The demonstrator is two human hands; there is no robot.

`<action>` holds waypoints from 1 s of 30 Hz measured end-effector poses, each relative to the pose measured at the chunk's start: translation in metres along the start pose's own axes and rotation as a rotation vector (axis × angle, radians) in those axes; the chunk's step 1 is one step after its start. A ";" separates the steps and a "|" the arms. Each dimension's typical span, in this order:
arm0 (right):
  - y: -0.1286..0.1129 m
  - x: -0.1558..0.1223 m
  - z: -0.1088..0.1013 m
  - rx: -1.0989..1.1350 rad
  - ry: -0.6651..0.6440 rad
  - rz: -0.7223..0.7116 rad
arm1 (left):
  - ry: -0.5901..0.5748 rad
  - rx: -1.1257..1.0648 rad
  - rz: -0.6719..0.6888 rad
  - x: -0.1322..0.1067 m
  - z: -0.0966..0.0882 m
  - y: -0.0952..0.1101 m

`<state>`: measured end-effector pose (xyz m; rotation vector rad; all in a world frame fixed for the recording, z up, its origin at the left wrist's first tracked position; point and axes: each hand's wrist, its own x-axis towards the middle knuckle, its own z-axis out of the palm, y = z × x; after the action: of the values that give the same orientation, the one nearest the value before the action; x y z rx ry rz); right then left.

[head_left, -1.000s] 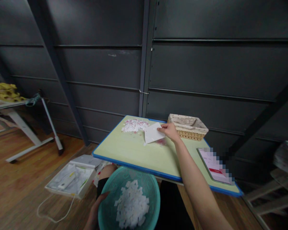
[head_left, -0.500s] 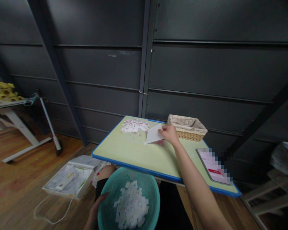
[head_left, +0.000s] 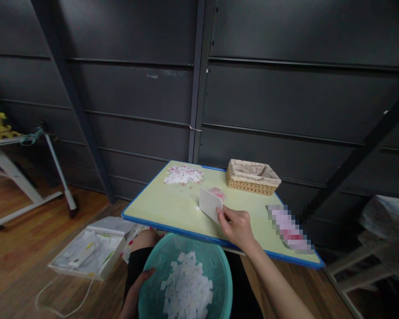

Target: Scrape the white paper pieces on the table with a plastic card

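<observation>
My right hand [head_left: 234,226] is closed on a white card [head_left: 210,204], held tilted over the table [head_left: 162,206] with its lower edge near the tabletop. Just left of the card lies one small white paper scrap [head_left: 197,208]. With my left hand [head_left: 142,283] I grip the left rim of a green plastic basket [head_left: 224,266] on my lap. Inside the basket is a heap of small white paper pieces [head_left: 188,288]. A second pile of white and pinkish pieces [head_left: 183,174] is spread at the table's far left.
A cloth-lined wicker basket [head_left: 252,177] stands at the table's back right. A pixelated flat device [head_left: 291,232] lies at the right edge. On the floor at left sits an open white box [head_left: 89,252] with a cord. A dark panelled wall rises behind the table.
My right hand has drawn the card toward me and turned it more upright, uncovering a pink patch on the tabletop. My left hand stays on the basket rim.
</observation>
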<state>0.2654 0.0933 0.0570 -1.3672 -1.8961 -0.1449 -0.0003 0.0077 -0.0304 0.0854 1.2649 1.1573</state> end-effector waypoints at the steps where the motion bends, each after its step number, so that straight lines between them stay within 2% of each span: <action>1: -0.001 -0.003 -0.002 -0.005 0.003 -0.004 | -0.027 0.002 -0.022 0.001 -0.001 -0.002; 5: -0.003 -0.007 -0.006 -0.026 0.014 0.005 | -0.094 0.007 -0.073 -0.002 -0.001 -0.002; 9: 0.002 0.003 -0.006 -0.017 0.042 0.017 | -0.034 0.004 -0.065 -0.008 0.003 0.003; 13: 0.016 0.024 0.005 -0.023 0.104 0.074 | -0.031 0.014 -0.124 -0.006 0.006 0.004; 17: 0.027 0.033 0.017 0.020 0.053 0.020 | -0.029 0.039 -0.059 0.002 0.002 0.000; 19: 0.029 0.028 0.017 0.024 0.045 -0.012 | -0.025 0.037 -0.059 0.005 -0.002 -0.002; 23: 0.027 0.005 0.003 0.024 0.075 -0.059 | -0.109 -0.008 -0.108 0.004 -0.005 -0.004; 27: 0.018 -0.017 -0.010 0.104 0.098 -0.064 | -0.115 0.004 -0.114 -0.004 0.002 0.001; 30: 0.013 -0.022 -0.010 0.178 0.074 -0.047 | -0.099 -0.001 -0.087 -0.008 0.008 0.005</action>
<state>0.2840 0.0769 0.0451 -1.1832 -1.8334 -0.0482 0.0037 0.0084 -0.0189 0.0852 1.1696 1.0665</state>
